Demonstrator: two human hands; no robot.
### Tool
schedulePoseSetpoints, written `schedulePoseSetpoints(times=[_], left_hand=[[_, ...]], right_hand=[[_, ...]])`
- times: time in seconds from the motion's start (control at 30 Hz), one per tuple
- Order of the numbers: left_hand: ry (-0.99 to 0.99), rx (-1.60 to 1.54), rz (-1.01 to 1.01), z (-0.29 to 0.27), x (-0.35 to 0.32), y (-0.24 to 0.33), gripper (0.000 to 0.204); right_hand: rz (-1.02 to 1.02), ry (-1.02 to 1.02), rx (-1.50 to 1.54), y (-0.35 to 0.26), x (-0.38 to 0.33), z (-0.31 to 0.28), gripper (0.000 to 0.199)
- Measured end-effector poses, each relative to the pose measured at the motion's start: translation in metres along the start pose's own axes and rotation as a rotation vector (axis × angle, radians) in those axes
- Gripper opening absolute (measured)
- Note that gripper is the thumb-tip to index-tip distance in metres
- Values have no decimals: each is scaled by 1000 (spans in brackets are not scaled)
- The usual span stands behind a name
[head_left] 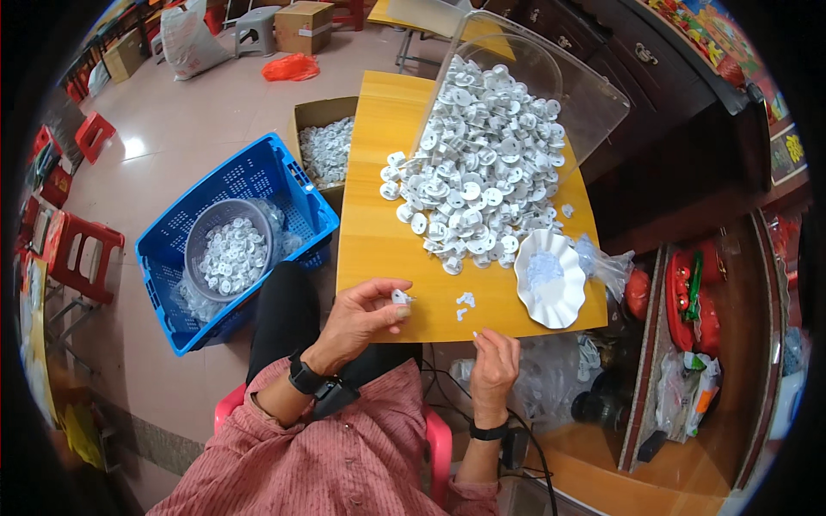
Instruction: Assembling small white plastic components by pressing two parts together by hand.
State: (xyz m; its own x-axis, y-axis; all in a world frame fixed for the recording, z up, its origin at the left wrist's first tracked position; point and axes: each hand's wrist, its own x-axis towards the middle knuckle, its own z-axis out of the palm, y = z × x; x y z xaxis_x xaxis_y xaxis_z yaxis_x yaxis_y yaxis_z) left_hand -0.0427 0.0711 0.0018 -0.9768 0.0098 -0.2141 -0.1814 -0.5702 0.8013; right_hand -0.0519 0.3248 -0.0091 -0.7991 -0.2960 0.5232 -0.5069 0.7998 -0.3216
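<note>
My left hand [361, 316] pinches a small round white plastic piece [400, 297] between thumb and fingers, just above the near left edge of the yellow table [370, 198]. At the near edge, my right hand [494, 370] is closed in a pinch on a tiny white bit [475, 334]. Between the hands lie several tiny white plastic parts [465, 301]. A large heap of similar round white pieces [482, 163] spills from a clear plastic bin [594, 103] tipped on its side. A scalloped white dish [564, 301] holds small pale bits.
Left of the table, a blue crate [163, 258] holds a grey bowl [200, 245] of white pieces. Behind it, a cardboard box [310, 112] contains more. A clear plastic bag [613, 267] lies beside the dish. Dark cables [538, 439] run near my right forearm.
</note>
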Motion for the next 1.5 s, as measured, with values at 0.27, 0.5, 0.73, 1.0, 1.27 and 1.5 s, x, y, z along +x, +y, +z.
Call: schedulePoseSetpoints(times=[0.27,0.5,0.73,1.0,1.27,1.5], left_hand=[[-55,-38,-77,2,-3,-8,34],[-168,7,-53,4,-6,-6,39],[-253,15,-14,1,-9,-7,42],[-283,42,-53,-6,-10,-7,39],[-286,-49,-143,-6,-14,4,38],[-275,-83,-124,-7,-13,0,37]], right_hand=[[246,12,241,-34,5,-2,6],[342,-11,589,-82,28,0,5],[271,19,568,-88,33,10,4],[271,-7,560,-92,36,5,9],[362,-21,697,-89,35,6,6],[361,-16,704,-90,36,6,7]])
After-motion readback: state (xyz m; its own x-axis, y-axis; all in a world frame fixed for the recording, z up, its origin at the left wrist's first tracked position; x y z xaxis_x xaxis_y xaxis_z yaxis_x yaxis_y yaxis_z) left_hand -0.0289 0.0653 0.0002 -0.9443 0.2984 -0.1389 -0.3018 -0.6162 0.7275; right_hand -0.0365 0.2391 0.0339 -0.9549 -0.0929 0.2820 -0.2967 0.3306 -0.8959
